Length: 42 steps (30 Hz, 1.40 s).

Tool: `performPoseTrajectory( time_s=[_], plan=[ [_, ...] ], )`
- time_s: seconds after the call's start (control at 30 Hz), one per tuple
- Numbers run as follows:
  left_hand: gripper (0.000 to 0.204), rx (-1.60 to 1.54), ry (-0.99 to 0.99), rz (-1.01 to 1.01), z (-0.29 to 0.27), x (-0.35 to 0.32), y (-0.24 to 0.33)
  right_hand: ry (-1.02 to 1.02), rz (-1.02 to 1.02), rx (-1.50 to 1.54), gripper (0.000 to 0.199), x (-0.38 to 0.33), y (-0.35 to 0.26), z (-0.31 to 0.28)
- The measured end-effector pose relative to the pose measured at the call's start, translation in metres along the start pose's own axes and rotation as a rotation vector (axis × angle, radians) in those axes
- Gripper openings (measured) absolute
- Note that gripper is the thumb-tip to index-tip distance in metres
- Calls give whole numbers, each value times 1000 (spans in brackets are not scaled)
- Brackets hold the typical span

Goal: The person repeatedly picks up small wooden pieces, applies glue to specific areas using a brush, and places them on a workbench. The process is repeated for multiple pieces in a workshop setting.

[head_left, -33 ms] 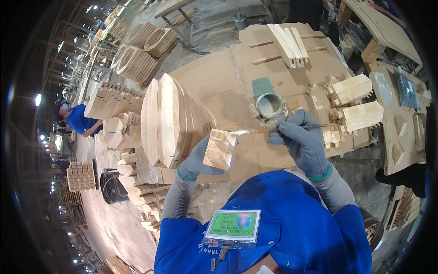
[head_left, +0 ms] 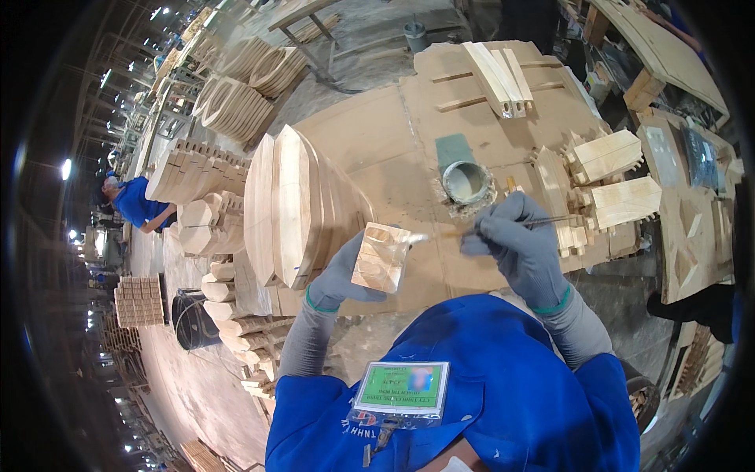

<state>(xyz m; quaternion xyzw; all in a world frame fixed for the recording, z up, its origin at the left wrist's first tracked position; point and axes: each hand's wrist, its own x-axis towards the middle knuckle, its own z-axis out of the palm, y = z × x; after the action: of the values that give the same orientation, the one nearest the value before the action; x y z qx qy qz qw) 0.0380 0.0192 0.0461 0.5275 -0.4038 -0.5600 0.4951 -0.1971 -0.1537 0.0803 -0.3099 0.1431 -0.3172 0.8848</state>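
My gloved left hand (head_left: 340, 271) is closed round a short pale wooden block (head_left: 381, 256), its hollowed end facing up. A thin paintbrush (head_left: 450, 234) is pinched in my gloved right hand (head_left: 515, 240). The whitish bristles are at the block's right edge; blur hides whether they touch it. Just beyond my right hand stands a round pot (head_left: 465, 183) of pale, creamy liquid, with drips around its base. Left of my left hand, several curved wooden panels (head_left: 295, 208) stand in a row.
Cardboard (head_left: 370, 149) covers the worktable. Long wooden bars (head_left: 500, 80) lie on it at the far side. At the right are notched wooden pieces (head_left: 621, 200). Beyond the left side, a person in blue (head_left: 140, 203) stands near stacked wood parts (head_left: 197, 173) and a black bin (head_left: 194, 320).
The brush tip has shifted slightly to the right, towards the block's outer edge. My left hand and the block have barely moved.
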Motion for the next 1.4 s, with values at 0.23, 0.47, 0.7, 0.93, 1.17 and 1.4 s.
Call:
performPoseTrajectory(
  time_s=[0.23,0.47,0.7,0.93,1.17,1.4],
  plan=[
    [96,-310,98,-201,-15,-7,-23,8,-10,-108,8,7,2,8],
    [82,-96,12,141,4,3,0,53,-47,-72,7,0,26,25],
    [83,31,110,223,-1,2,-21,-280,-252,-147,11,-1,21,12],
    [91,41,209,178,0,4,-26,-462,-251,-338,16,12,27,2],
    [89,-70,411,42,13,11,2,-451,-428,-513,14,5,17,7],
    [91,-72,433,9,17,13,27,-514,-431,-332,12,16,18,13]
  ],
)
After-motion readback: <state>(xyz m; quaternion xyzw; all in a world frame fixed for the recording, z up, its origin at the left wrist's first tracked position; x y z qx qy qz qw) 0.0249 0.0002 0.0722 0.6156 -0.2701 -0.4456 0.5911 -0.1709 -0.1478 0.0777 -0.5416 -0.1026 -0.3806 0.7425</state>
